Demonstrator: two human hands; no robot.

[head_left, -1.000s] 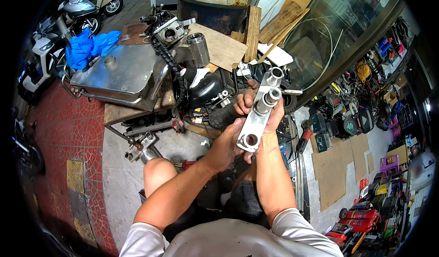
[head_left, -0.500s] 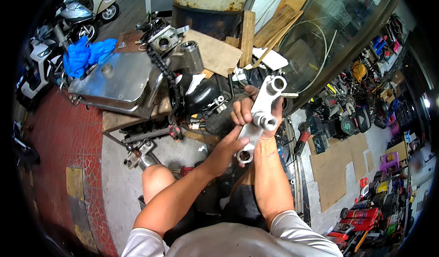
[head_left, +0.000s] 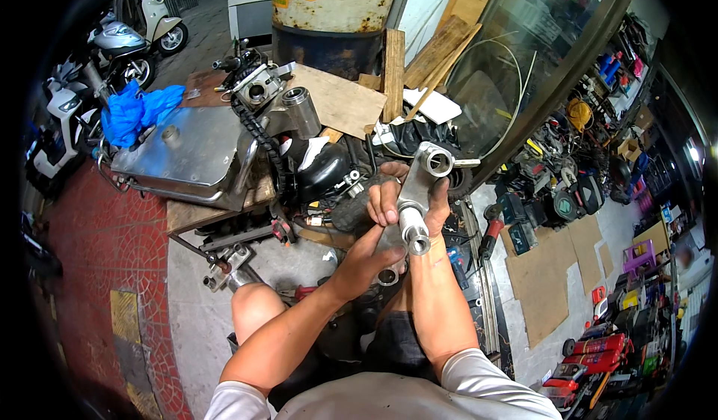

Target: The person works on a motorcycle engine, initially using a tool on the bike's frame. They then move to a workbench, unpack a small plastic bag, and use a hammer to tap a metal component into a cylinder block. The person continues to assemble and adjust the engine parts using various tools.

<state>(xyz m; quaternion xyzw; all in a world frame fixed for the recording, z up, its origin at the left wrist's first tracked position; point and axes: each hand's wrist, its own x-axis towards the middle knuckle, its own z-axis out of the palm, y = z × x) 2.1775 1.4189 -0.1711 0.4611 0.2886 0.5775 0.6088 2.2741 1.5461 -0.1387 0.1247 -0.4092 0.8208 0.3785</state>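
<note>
Held over my lap is a silver metal fork yoke (head_left: 416, 188), with a round hole at its far end and a thick stem jutting up from its middle. My right hand (head_left: 436, 209) supports it from beneath, fingers curled round its left edge and thumb along its right. My left hand (head_left: 364, 261) grips the near end, thumb lying on top. That hand partly hides the near ring (head_left: 387, 276). A thin rod (head_left: 467, 163) shows beside the far ring; whether it is joined to it, I cannot tell.
On the left, a metal case (head_left: 183, 147) with a blue plastic bag (head_left: 138, 109) rests on a low bench. Behind it are a metal cylinder (head_left: 301, 112) and a rusty drum (head_left: 333, 16). Wood planks (head_left: 394, 76) lean ahead. Cardboard (head_left: 542, 289) and tools lie right.
The yoke has tipped and come slightly lower and left, its middle stem now pointing more toward me. Both hands have kept hold of it. The view has shifted a little.
</note>
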